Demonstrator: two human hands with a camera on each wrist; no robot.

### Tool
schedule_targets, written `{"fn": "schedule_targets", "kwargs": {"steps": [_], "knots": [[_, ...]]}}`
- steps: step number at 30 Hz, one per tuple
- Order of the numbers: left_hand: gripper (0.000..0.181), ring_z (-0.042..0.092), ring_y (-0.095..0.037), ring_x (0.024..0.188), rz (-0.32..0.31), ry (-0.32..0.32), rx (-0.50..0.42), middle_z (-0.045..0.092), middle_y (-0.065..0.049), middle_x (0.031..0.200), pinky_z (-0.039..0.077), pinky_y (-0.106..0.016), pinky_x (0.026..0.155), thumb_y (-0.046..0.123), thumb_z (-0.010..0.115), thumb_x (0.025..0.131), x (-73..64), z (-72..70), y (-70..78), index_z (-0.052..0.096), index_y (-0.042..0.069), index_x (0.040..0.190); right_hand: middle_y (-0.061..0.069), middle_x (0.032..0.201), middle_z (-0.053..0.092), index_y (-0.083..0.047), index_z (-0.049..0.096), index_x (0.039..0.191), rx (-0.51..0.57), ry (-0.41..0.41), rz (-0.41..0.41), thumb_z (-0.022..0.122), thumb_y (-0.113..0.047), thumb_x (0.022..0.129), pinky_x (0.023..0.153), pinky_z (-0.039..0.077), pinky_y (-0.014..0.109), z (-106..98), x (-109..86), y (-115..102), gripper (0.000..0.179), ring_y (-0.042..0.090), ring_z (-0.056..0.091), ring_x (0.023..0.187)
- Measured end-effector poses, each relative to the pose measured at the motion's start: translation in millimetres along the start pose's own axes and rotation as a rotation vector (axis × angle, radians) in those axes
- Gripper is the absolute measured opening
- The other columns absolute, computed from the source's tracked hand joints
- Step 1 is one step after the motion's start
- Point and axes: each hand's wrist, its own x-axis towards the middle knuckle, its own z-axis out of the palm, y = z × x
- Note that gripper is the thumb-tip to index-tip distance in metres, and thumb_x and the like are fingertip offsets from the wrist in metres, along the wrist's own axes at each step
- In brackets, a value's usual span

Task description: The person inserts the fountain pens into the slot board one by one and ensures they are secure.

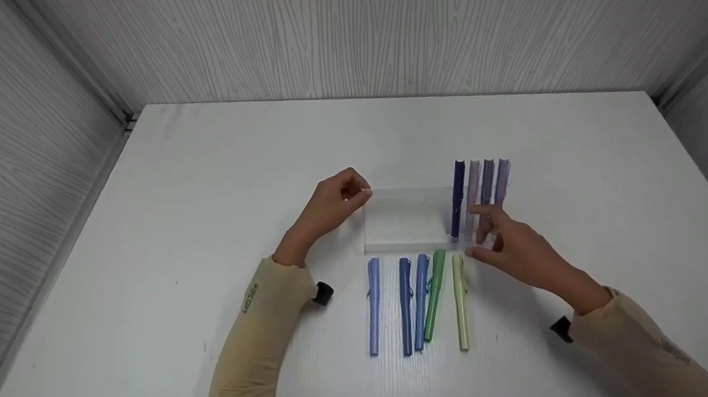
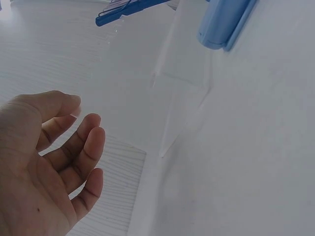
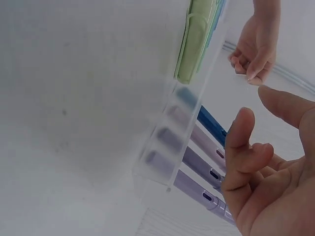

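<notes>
A clear pen stand (image 1: 408, 219) stands on the white table. My left hand (image 1: 337, 201) pinches its upper left corner between thumb and curled index finger; the left wrist view shows this hand (image 2: 61, 157) at the see-through panel. Upright along the stand's right end are a dark blue pen (image 1: 458, 194), a pink-lilac pen (image 1: 473, 181), a grey-purple pen (image 1: 488, 180) and a lavender pen (image 1: 502, 179). In front of them is my right hand (image 1: 516, 246), thumb and fingers apart with nothing between them; it partly hides their lower ends.
In front of the stand lie a periwinkle pen (image 1: 374, 309), a dark blue capped pen (image 1: 406, 307), a mid-blue pen (image 1: 421, 303), a green pen (image 1: 435, 295) and a pale yellow-green pen (image 1: 460, 303). Wood-grained panels (image 1: 380, 35) enclose the table's back and sides.
</notes>
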Motion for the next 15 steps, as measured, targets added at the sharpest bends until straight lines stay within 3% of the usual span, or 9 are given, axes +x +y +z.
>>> {"fn": "schedule_targets", "kwargs": {"steps": [7,15], "knots": [[0.016,0.052,-0.014,0.081,-0.002,0.003,0.008,0.063,-0.007,0.092,0.043,-0.025,0.075,0.02,0.059,0.096,0.4,0.5,0.0,0.061,0.005,0.101,0.006,0.1,0.059,-0.012,0.036,0.141,0.11,-0.105,0.024,0.072,-0.022,0.087,0.06,0.048,0.023,3,-6.8,7,0.065,0.014,0.053,0.065],[0.015,0.052,-0.014,0.08,-0.015,-0.001,0.001,0.063,-0.007,0.091,0.042,-0.025,0.073,0.02,0.059,0.096,-0.1,-0.1,0.8,0.061,0.006,0.101,0.012,0.104,0.056,-0.007,0.031,0.143,0.282,-0.288,0.108,0.069,-0.027,0.089,0.066,0.053,0.029,8,-13.1,16,0.069,0.018,0.061,0.069]]}}
